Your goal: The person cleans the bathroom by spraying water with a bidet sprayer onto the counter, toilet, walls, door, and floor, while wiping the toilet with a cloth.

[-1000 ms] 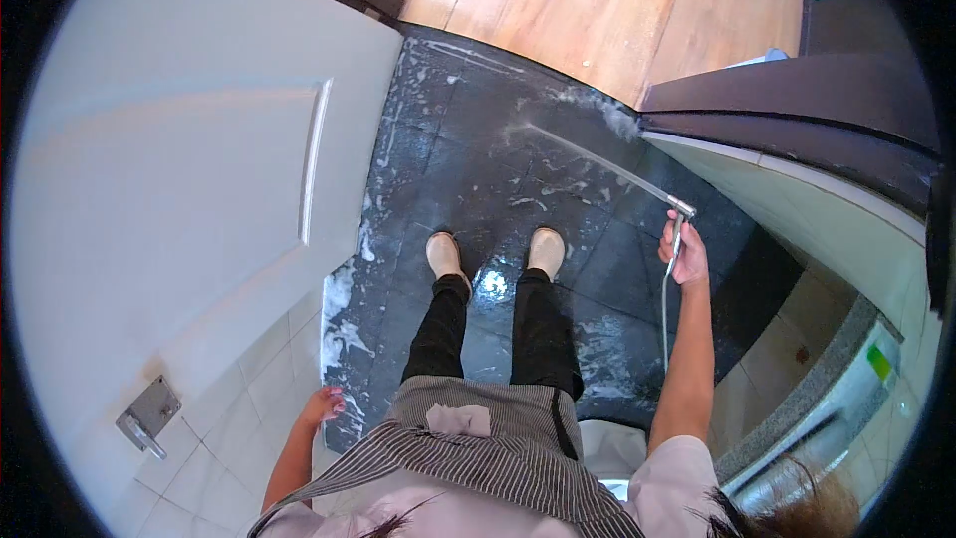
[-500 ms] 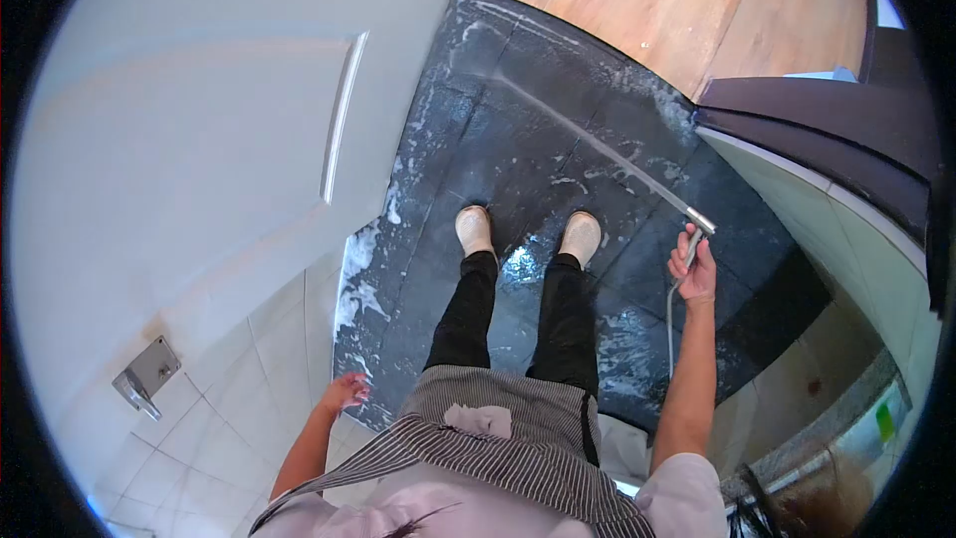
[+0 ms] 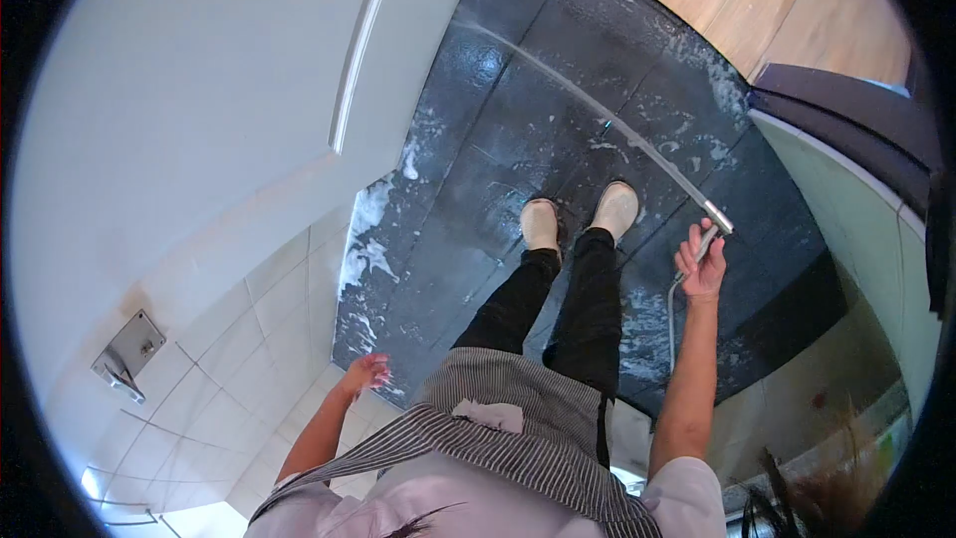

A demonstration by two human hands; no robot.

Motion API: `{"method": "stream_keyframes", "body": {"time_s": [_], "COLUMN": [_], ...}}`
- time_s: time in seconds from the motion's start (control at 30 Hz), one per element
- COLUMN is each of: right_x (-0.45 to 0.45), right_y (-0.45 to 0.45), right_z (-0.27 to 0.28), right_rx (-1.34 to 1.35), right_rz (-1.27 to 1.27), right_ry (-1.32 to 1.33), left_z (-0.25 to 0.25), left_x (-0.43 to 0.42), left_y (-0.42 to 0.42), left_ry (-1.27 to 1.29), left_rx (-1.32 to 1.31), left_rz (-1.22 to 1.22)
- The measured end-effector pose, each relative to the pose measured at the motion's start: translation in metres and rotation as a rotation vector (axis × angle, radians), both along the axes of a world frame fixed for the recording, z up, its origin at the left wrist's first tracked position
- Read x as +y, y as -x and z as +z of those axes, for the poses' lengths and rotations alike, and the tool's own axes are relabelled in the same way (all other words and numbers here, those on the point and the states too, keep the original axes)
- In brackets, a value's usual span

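Note:
My right hand [image 3: 702, 259] is wrapped round the handle of a silver spray nozzle [image 3: 717, 217] with a thin hose hanging below it. A jet of water [image 3: 597, 110] shoots from the nozzle toward the upper left and meets the dark tiled floor [image 3: 558, 40] near the door's edge. White foam [image 3: 366, 254] lies in patches along the floor's left side. My left hand [image 3: 368, 374] hangs at the lower left, holding nothing, its fingers apart and slightly curled. Two light shoes [image 3: 617, 207] stand on the wet floor.
A white door [image 3: 229, 70] with a metal handle [image 3: 129, 354] fills the left. Wooden flooring [image 3: 777, 0] lies beyond the dark threshold at the upper right. A pale wall edge [image 3: 846, 184] borders the right. White wall tiles [image 3: 209, 399] show at the lower left.
The view has turned and shifted, so door and floor sit differently. The water jet now lands closer to the door. My feet appear further right, at a different angle. My right hand still holds the nozzle.

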State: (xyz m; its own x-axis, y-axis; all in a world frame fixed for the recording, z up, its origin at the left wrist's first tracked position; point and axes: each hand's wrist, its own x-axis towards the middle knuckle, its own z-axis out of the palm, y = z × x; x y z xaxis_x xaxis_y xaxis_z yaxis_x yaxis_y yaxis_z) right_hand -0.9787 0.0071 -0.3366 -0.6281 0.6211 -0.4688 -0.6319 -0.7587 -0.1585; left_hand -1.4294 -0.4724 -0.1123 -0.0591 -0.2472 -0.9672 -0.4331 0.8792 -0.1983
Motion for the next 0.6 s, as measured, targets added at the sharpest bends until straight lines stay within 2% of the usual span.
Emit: {"method": "stream_keyframes", "body": {"time_s": [0.07,0.13,0.2,0.3,0.43,0.47,0.53,0.6], "right_x": [-0.022,-0.044,-0.065,-0.086,-0.079,-0.071,-0.055,-0.038], "right_y": [0.005,0.013,0.020,0.034,0.046,0.047,0.046,0.045], "right_z": [-0.003,-0.006,-0.007,-0.014,-0.030,-0.036,-0.045,-0.055], "right_rx": [-0.017,-0.085,-0.112,-0.028,-0.040,-0.050,-0.024,-0.018], "right_rz": [0.027,0.206,0.317,0.447,0.282,0.281,0.103,0.073], "right_ry": [0.031,0.110,0.226,0.200,0.176,0.171,0.120,0.072], "left_z": [-0.006,-0.013,-0.017,-0.013,-0.015,-0.019,-0.021,-0.026], "left_x": [-0.002,-0.004,-0.010,-0.005,-0.031,-0.032,-0.030,-0.029], "left_y": [0.004,0.007,0.014,0.016,0.009,0.004,-0.013,-0.026], "left_ry": [0.023,0.039,0.046,0.054,0.008,0.001,0.081,0.088], "left_rx": [-0.027,-0.022,-0.012,0.054,0.035,0.026,0.082,0.047], "left_rz": [-0.053,-0.184,-0.181,-0.141,0.020,0.020,-0.068,-0.047]}}
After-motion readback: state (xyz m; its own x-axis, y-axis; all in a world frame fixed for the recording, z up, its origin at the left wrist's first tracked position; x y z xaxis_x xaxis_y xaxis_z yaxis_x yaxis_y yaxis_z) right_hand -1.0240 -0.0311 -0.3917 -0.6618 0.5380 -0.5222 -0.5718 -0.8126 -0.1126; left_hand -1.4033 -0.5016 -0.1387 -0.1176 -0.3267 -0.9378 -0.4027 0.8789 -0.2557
